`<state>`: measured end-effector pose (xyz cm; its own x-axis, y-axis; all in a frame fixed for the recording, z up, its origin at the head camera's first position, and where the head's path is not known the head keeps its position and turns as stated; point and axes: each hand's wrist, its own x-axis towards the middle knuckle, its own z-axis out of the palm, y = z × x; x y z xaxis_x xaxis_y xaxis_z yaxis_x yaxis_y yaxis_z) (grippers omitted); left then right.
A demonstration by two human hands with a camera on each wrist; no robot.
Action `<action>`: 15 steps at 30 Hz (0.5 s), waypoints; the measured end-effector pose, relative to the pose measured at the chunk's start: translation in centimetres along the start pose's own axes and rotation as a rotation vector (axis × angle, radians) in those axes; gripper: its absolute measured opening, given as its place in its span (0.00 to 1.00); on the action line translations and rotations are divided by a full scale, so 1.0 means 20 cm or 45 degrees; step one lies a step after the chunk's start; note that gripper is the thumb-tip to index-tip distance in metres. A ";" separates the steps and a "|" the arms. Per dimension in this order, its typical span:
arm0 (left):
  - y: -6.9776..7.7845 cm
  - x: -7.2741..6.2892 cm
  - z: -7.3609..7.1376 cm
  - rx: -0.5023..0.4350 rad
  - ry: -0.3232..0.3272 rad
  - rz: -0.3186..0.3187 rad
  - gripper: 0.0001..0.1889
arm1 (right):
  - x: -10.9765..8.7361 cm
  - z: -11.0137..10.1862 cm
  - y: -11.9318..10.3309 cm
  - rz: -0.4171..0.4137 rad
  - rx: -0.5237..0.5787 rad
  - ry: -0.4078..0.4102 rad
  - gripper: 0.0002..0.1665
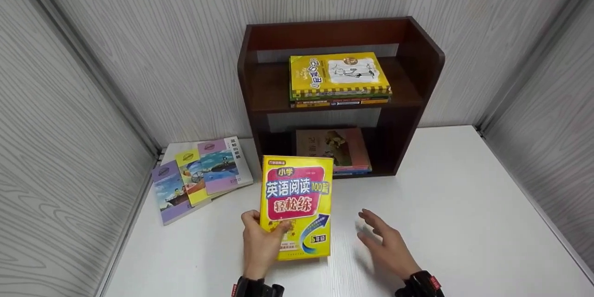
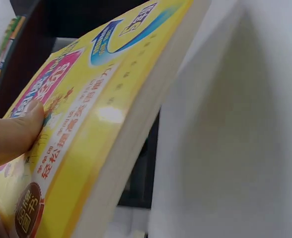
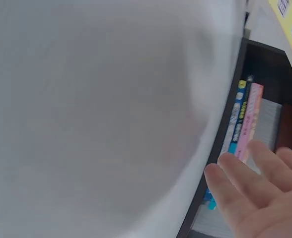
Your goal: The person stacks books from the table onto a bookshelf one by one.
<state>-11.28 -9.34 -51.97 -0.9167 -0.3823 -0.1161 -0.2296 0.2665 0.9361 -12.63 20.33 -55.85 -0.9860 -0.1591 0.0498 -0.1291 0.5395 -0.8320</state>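
Observation:
A yellow English reading workbook (image 1: 297, 236) is held up above the white table, its front cover facing me. My left hand (image 1: 264, 241) grips its lower left side, thumb across the cover; in the left wrist view the thumb (image 2: 17, 134) presses on the cover and the page edges show. To the right of the book, apart from it, my right hand (image 1: 387, 246) hovers over the table with fingers extended and holds nothing. The right wrist view shows its spread fingers (image 3: 255, 183) in front of the shelf's lower books.
A dark brown two-tier bookshelf (image 1: 246, 69) stands at the back. Yellow books (image 1: 338, 74) are stacked on its upper tier, more books (image 1: 332, 144) below. Three fanned-out books (image 1: 222, 164) lie on the white table (image 1: 464, 204) to the left. Grey wood-grain walls (image 1: 185, 55) surround the table.

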 end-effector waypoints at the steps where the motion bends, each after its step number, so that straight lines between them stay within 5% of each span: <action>1: 0.01 -0.01 0.01 -0.037 0.004 0.024 0.35 | 0.00 0.01 -0.02 0.006 0.020 0.010 0.36; 10: 0.07 -0.09 0.16 -0.386 -0.119 0.099 0.35 | -0.04 0.05 -0.16 0.184 0.328 -0.021 0.48; 15: 0.08 -0.12 0.23 -0.435 -0.180 0.089 0.36 | -0.06 0.06 -0.21 0.192 0.433 -0.043 0.42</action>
<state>-10.94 -3.88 -51.71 -0.9680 -0.2411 -0.0702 -0.0644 -0.0317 0.9974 -10.76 17.35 -53.10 -0.9866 -0.1285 -0.1010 0.0656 0.2543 -0.9649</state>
